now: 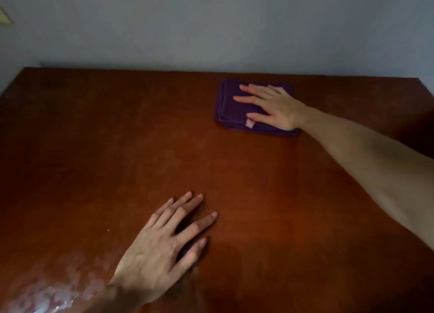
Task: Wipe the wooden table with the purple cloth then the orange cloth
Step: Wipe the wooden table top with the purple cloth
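The purple cloth (231,110), folded into a square with a small pink tag at its near edge, lies on the far right part of the reddish wooden table (117,136). My right hand (270,106) presses flat on top of it, fingers spread and pointing left, arm stretched out from the right. My left hand (164,237) rests palm down on the bare wood near the front, fingers apart, holding nothing. No orange cloth is in view.
A plain grey wall (211,26) runs along the table's far edge. A pale glossy patch of glare or wetness (54,294) shows on the wood at the near left corner.
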`<state>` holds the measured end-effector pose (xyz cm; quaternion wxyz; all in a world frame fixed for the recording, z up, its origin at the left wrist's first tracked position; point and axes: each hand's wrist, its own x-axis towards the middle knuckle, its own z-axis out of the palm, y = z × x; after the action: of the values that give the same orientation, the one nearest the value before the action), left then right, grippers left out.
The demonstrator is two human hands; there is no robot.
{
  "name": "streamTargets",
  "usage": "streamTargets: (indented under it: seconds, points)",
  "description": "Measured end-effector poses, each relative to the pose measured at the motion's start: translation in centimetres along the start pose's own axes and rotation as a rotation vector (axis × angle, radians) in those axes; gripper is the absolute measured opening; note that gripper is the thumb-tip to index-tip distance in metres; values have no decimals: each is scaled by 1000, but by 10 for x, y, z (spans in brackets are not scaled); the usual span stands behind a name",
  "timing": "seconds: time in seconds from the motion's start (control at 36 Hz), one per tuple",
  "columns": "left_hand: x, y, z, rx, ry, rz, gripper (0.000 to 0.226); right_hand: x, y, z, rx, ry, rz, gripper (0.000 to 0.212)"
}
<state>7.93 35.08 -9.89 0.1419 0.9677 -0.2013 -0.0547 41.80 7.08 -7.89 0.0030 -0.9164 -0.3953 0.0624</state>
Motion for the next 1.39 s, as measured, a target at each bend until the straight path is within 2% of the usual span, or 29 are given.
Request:
streamTargets:
  seconds: [0.14, 0.19, 0.47, 0.72, 0.86, 0.97, 1.17, 1.31, 1.39]
  points:
    - [2, 0, 0, 2, 12, -11, 51, 27, -4, 3, 132, 110, 442, 64]
    - [2, 0, 0, 2, 10, -12, 51, 28, -10, 4, 152, 108, 516, 66]
    - [0, -3, 4, -25, 28, 2, 52, -40, -63, 18, 176, 110, 593, 72]
    - [-1, 4, 4, 3, 52, -18, 57, -208, -176, 57, 142, 168, 599, 74]
    - [-5, 27, 7, 79, 124, -85, 57, -306, -223, 77, 106, 185, 497, 73]
    - [1, 70, 23, 53, 214, -69, 50, -345, -207, 76, 60, 146, 305, 70]
    - [39, 126, 40, 45, 262, 33, 49, -337, -141, 61, 38, 41, 38, 64]
    - [67, 129, 41, -3, 245, -72, 54, -301, -74, 50, 39, 37, -14, 63]
    - [73, 128, 41, 8, 199, -66, 58, -274, -36, 43, 30, 38, -11, 62]
